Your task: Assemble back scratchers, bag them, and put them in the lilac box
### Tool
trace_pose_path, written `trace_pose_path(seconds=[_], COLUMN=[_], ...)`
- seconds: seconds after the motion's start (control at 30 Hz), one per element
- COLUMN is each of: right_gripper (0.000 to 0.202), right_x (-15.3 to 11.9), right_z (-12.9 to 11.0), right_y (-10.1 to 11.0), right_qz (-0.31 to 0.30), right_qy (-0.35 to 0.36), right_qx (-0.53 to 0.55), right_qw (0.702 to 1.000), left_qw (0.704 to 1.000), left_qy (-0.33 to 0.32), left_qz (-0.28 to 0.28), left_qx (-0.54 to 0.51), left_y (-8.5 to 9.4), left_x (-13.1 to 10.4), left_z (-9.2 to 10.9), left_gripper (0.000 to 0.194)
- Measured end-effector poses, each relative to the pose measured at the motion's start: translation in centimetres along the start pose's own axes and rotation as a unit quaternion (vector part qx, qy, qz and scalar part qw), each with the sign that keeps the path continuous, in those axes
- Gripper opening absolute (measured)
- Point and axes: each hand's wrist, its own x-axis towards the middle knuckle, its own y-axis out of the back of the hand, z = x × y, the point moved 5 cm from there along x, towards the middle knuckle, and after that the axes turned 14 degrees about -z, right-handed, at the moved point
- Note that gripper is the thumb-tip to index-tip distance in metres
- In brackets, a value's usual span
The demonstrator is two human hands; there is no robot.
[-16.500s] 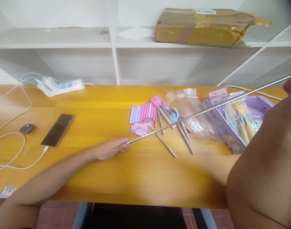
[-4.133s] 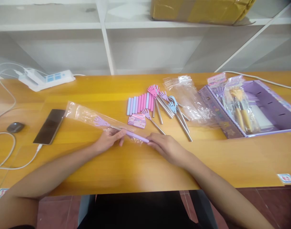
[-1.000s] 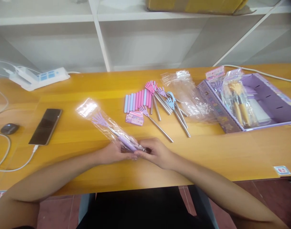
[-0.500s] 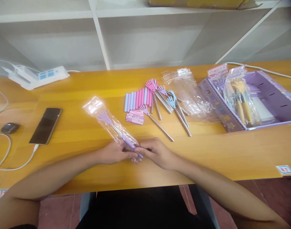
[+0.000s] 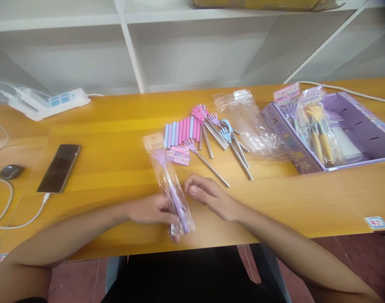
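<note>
A purple back scratcher [image 5: 177, 201] with a hand-shaped head lies inside a clear plastic bag [image 5: 160, 179]. My left hand [image 5: 156, 211] is closed around the lower part of this bag near the table's front edge. To the right of the bag, my right hand [image 5: 208, 194] is apart from it, fingers loosely curled with nothing in them that I can see. Small printed cards [image 5: 179, 155] lie just beyond the bag's middle. Past my right hand rests a loose purple scratcher head on a metal rod [image 5: 209, 165].
Pink, blue and purple handle tubes [image 5: 182, 130] lie in a row, beside more scratcher rods [image 5: 239, 153]. Clear bags [image 5: 252, 126] are piled next to a purple box [image 5: 312, 162] holding packed scratchers. A phone [image 5: 59, 167], black mouse [image 5: 11, 171] and power strip [image 5: 53, 101] are left.
My right hand has let go of the bagged back scratcher and drawn slightly away. The bag has swung more upright, its top moving right, in my left hand.
</note>
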Motion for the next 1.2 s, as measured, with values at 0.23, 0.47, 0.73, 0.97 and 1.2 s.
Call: trace_pose_path(seconds=[0.23, 0.47, 0.73, 0.97, 1.2], right_gripper=[0.043, 0.043, 0.044, 0.041, 0.025], right_x=[0.8, 1.2, 0.4, 0.2, 0.0], right_z=[1.8, 2.4, 2.0, 2.4, 0.7], right_y=[0.1, -0.5, -2.8, -2.9, 2.6], right_qz=[0.003, -0.048, -0.187, -0.213, 0.088], right_qy=[-0.023, -0.053, -0.142, -0.156, -0.002], right_qx=[0.165, 0.203, 0.198, 0.217, -0.323], right_qw=[0.986, 0.977, 0.952, 0.940, 0.942], left_qw=[0.983, 0.966, 0.992, 0.929, 0.932], left_qy=[0.110, 0.156, 0.112, -0.076, -0.067], left_qz=[-0.144, -0.207, 0.038, 0.322, 0.308], left_qx=[0.036, -0.012, 0.053, 0.166, 0.179], left_y=[-3.3, -4.7, -0.5, 4.7, 4.8], left_x=[0.2, 0.0, -0.9, -2.6, -2.5], left_z=[-0.6, -3.1, -0.4, 0.9, 0.7], left_gripper=[0.040, 0.040, 0.044, 0.033, 0.034])
